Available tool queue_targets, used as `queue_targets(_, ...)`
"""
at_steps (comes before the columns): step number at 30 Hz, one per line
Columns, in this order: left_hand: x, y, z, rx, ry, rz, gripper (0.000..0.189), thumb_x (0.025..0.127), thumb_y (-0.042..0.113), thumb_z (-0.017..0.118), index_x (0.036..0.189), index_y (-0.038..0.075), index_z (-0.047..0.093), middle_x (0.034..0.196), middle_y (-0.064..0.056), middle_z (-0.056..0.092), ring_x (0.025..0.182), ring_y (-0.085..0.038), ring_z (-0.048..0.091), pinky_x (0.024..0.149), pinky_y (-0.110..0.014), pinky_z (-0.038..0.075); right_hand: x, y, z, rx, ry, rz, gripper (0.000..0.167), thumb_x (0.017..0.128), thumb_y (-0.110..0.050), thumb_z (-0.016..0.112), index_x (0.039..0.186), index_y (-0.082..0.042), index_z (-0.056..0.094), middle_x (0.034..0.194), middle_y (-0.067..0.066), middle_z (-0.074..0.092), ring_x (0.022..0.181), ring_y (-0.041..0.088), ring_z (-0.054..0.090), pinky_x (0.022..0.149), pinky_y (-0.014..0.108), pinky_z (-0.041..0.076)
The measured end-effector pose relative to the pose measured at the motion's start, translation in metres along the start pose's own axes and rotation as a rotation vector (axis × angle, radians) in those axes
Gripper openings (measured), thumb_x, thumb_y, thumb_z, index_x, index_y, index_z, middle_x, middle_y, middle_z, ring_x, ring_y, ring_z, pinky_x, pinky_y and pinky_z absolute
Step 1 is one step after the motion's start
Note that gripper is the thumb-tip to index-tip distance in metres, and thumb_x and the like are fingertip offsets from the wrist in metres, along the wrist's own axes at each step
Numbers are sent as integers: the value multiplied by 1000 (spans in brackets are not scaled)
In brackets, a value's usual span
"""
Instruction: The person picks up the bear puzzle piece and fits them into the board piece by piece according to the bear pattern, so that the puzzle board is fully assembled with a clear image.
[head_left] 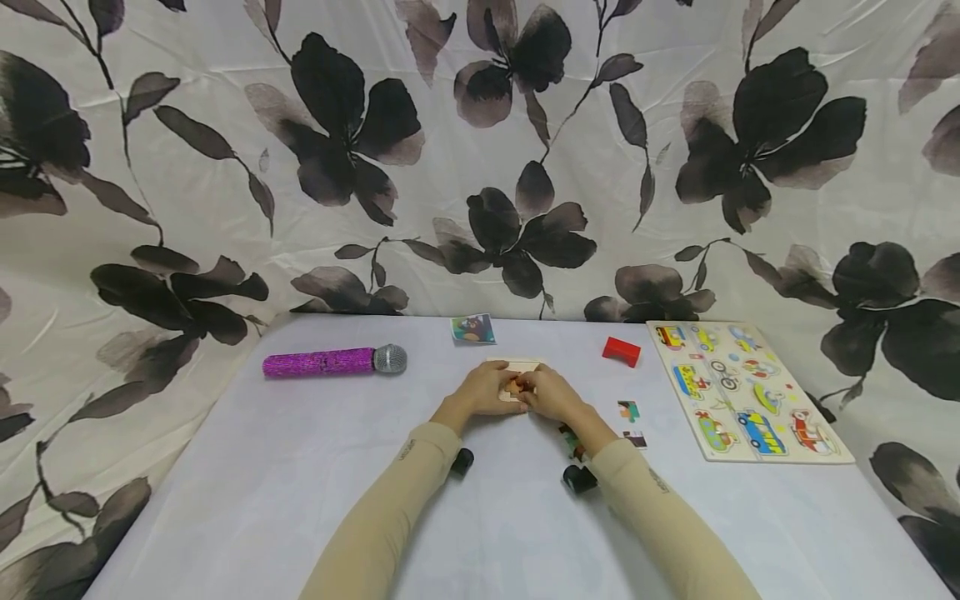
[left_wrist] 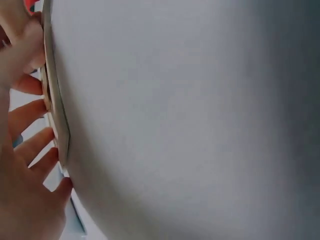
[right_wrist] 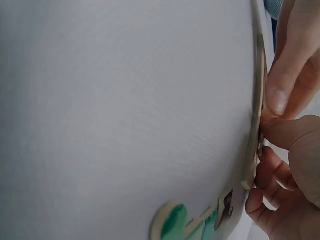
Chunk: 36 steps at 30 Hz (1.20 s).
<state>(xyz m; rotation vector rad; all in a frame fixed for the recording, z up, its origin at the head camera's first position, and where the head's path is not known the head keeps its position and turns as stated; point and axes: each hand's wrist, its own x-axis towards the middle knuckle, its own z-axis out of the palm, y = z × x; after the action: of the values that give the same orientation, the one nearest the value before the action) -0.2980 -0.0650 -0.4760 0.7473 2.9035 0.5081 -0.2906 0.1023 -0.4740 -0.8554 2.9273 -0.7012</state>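
A small pale wooden puzzle tray (head_left: 517, 365) lies mid-table between both hands, with a brownish-orange puzzle piece (head_left: 513, 387) at its middle. My left hand (head_left: 480, 390) rests spread, fairly straight fingers along the edge of the tray (left_wrist: 62, 135), its thumb over the top. From the other side my right hand (head_left: 553, 393) bends its fingers and thumb in and pinches at the piece. The thumbs nearly meet in the right wrist view, and the fingers partly hide the contact. Beside the right forearm lies a green puzzle piece (head_left: 572, 440), partly covered by the sleeve.
Two loose picture pieces (head_left: 628, 410) lie right of the right forearm. Farther back are a red bridge-shaped block (head_left: 622, 351) and a picture card (head_left: 473, 329). A vehicle puzzle board (head_left: 750, 392) lies at right, a purple glittery microphone (head_left: 333, 362) at left.
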Motion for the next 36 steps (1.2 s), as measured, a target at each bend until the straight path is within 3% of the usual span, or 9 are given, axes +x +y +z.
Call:
queue_targets(4, -3, 1, -3, -37, -36, -13, 78, 74, 54, 72, 135, 10, 52, 143, -17, 41, 134, -32, 35, 109, -45, 28, -2, 1, -1, 38, -16, -38, 22, 85, -9, 67, 104, 1, 68, 90, 10, 65, 84, 22, 59, 76, 38, 49)
queue_targets(9, -5, 2, -4, -45, -52, -18, 85, 70, 54, 76, 137, 9, 49, 145, -16, 39, 136, -31, 32, 111, -43, 25, -6, -2, -2, 64, -34, -53, 21, 85, -9, 68, 102, 2, 68, 88, 10, 65, 81, 20, 59, 73, 35, 49)
queue_targets(14, -6, 1, -3, -21, -66, -22, 89, 68, 54, 77, 138, 8, 47, 146, -15, 37, 137, -30, 31, 112, -42, 24, -9, -5, 1, 4, 6, -61, 20, 85, -13, 69, 100, 1, 69, 91, 10, 62, 82, 21, 57, 74, 37, 49)
queue_targets(22, -11, -3, -2, -87, -48, -12, 90, 70, 51, 77, 140, 5, 44, 146, -18, 37, 136, -34, 31, 111, -45, 25, -9, -7, 1, -9, 19, 3, 22, 86, -12, 68, 104, 2, 69, 101, 12, 61, 93, 27, 59, 87, 41, 48)
queue_targets(28, -14, -5, -3, -101, -61, 58, 79, 76, 46, 75, 139, 8, 46, 146, -16, 38, 137, -37, 28, 111, -50, 21, -9, -5, 1, 1, 2, -13, 24, 87, -10, 66, 108, 2, 68, 105, 13, 60, 97, 29, 58, 88, 43, 47)
queue_targets(36, -11, -3, -4, -42, -144, 41, 85, 75, 52, 73, 144, 13, 40, 153, -10, 28, 141, -36, 17, 111, -57, 15, -11, -2, -3, 14, -6, -64, 22, 86, -7, 67, 105, 3, 68, 102, 14, 60, 92, 27, 58, 85, 43, 47)
